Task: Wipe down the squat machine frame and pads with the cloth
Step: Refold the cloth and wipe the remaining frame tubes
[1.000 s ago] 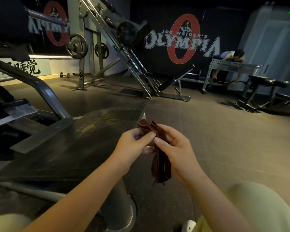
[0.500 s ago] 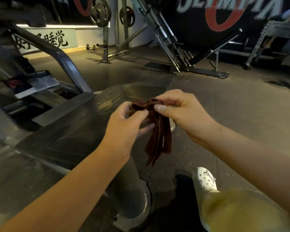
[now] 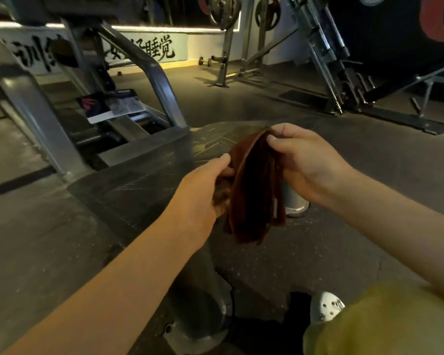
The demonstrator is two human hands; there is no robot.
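Note:
A dark reddish-brown cloth hangs folded between my two hands above the edge of the squat machine's ribbed footplate. My right hand pinches its top edge with thumb and fingers. My left hand holds the cloth's left side from below, thumb on top. The machine's grey steel frame rises at the left, with a slanted tube running down to the plate. No pads are plainly visible.
A round steel foot of the machine sits on the floor below my arms, a second one behind the cloth. My white shoe and yellow-green trouser leg are at bottom right. A leg-press machine and weight plates stand behind.
The view has tilted further down and moved closer to the footplate. My hands have drawn slightly apart, spreading the cloth wider between them.

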